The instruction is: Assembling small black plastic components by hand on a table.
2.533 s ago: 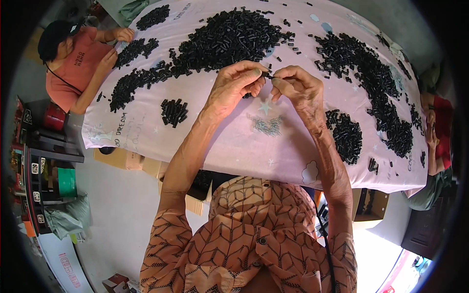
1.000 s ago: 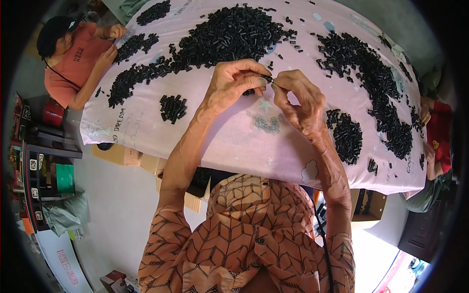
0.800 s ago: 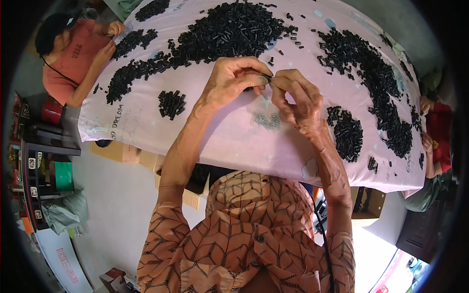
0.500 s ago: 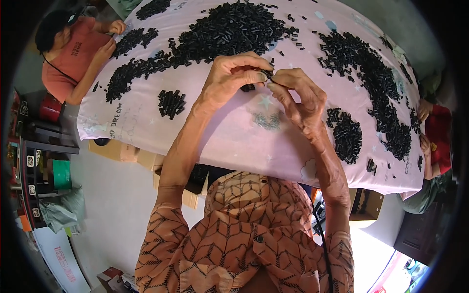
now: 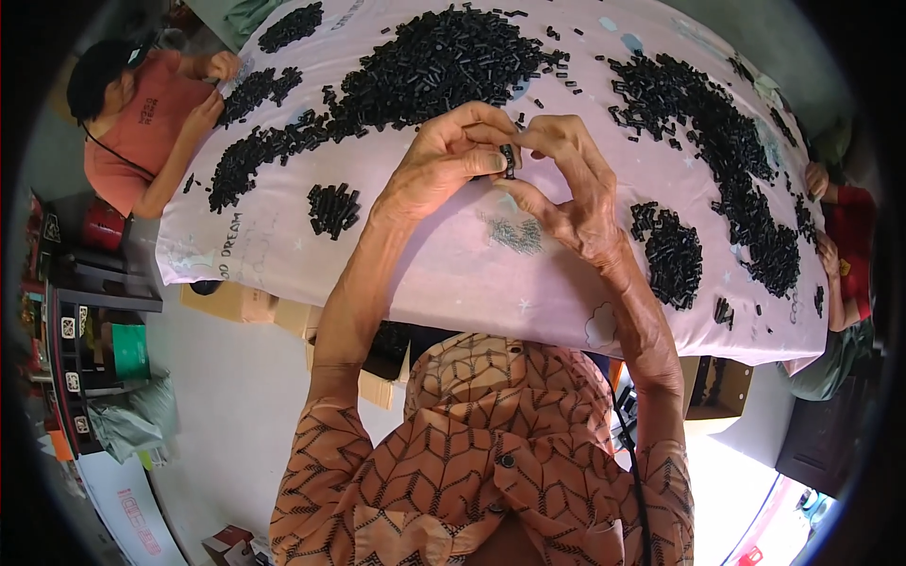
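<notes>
Over the cloth-covered table my left hand [image 5: 442, 162] pinches a small black cylindrical piece [image 5: 511, 162] between thumb and fingers. The piece stands roughly upright, its upper end close to the index finger of my right hand [image 5: 573, 179]. My right thumb and index finger are spread apart around the piece, near its two ends; whether they touch it is unclear. Beyond my hands lies a large heap of similar black pieces [image 5: 444, 61]. A small pile of black pieces [image 5: 333, 209] is left of my left forearm, and another pile [image 5: 673, 264] is right of my right forearm.
The pink printed tablecloth [image 5: 453, 283] carries a long band of black pieces [image 5: 736, 179] on the right. One person [image 5: 142, 127] sits at the left edge; another person's red sleeve [image 5: 852, 250] shows at the right. Cardboard boxes [image 5: 231, 302] stand below the table edge.
My right thumb and index finger have moved apart from their pinch at the piece. The piece, in my left fingers, now shows more fully. The view has shifted slightly.
</notes>
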The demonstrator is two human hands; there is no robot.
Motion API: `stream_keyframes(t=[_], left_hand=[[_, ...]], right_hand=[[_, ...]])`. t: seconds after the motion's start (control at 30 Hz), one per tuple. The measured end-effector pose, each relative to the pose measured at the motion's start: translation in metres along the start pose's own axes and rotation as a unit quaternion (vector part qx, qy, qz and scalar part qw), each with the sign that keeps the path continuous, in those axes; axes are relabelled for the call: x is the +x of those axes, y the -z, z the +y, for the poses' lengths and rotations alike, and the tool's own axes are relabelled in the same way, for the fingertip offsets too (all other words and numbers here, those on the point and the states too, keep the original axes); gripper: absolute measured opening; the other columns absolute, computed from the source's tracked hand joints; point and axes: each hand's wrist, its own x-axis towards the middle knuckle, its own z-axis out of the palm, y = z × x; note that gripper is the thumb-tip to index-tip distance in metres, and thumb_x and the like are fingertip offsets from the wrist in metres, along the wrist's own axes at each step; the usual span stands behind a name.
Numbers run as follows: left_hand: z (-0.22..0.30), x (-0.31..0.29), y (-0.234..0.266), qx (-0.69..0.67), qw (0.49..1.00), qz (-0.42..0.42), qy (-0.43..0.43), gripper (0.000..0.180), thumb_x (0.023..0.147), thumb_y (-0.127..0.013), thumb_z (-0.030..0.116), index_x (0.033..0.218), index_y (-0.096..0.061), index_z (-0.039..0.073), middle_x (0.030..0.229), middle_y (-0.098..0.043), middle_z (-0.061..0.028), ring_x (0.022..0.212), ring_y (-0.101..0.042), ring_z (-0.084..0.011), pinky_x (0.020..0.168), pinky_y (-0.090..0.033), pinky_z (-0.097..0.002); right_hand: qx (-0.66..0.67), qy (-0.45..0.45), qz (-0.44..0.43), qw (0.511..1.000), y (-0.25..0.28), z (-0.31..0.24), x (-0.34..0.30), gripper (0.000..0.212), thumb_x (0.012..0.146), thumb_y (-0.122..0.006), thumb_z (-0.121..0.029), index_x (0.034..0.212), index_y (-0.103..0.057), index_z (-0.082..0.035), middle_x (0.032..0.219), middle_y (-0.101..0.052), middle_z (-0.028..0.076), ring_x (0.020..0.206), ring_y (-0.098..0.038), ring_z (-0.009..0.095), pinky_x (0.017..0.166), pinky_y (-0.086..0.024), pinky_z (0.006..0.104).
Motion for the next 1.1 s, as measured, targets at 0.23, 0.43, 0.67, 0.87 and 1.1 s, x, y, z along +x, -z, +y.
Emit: stream_keyframes(t=[0.23,0.43,0.67,0.87,1.1], left_hand=[[0.002,0.0,-0.004,-0.09,0.994,-0.055,0.04,0.048,0.077,-0.066,-0.003,0.119,-0.045,0.003,0.099,-0.065,-0.0116,0.087,-0.06,-0.016,0.078,-0.049,-0.0285],[-0.003,0.001,-0.006,-0.131,0.987,-0.07,0.053,0.051,0.076,-0.064,-0.005,0.122,-0.043,0.0,0.103,-0.064,-0.0133,0.083,-0.061,-0.0152,0.078,-0.049,-0.0272],[-0.008,0.001,-0.001,-0.166,0.979,-0.106,0.055,0.056,0.075,-0.063,-0.008,0.126,-0.041,-0.001,0.107,-0.064,-0.0168,0.079,-0.061,-0.0135,0.076,-0.049,-0.0229],[-0.007,0.001,-0.009,-0.174,0.975,-0.122,0.068,0.054,0.08,-0.066,-0.001,0.127,-0.04,-0.003,0.105,-0.064,-0.018,0.079,-0.061,-0.0132,0.074,-0.048,-0.0239],[-0.008,0.0,-0.007,-0.149,0.979,-0.115,0.073,0.064,0.084,-0.07,0.034,0.128,-0.042,-0.004,0.096,-0.064,-0.0108,0.076,-0.051,-0.0092,0.067,-0.042,-0.0202]], right_hand=[[-0.035,0.017,-0.048,0.998,0.0,-0.001,0.001,0.045,0.066,-0.077,-0.011,0.109,-0.063,-0.004,0.1,-0.056,0.011,0.09,-0.057,0.028,0.072,-0.053,0.0369],[-0.067,0.048,-0.057,0.995,0.003,0.001,0.002,0.04,0.066,-0.077,-0.015,0.102,-0.065,-0.003,0.093,-0.057,0.01,0.086,-0.057,0.026,0.067,-0.052,0.0352],[-0.116,0.083,-0.066,0.988,0.004,0.003,-0.002,0.041,0.063,-0.078,-0.018,0.1,-0.065,-0.004,0.088,-0.058,0.007,0.075,-0.056,0.023,0.06,-0.05,0.0337],[-0.121,0.119,-0.001,0.985,-0.001,0.003,-0.005,0.036,0.061,-0.078,-0.017,0.094,-0.068,-0.005,0.072,-0.056,0.001,0.061,-0.053,0.018,0.051,-0.047,0.0307],[-0.132,0.115,0.032,0.984,-0.007,0.002,-0.007,0.037,0.057,-0.079,-0.016,0.091,-0.07,-0.006,0.067,-0.055,-0.001,0.058,-0.051,0.015,0.046,-0.045,0.0283]])
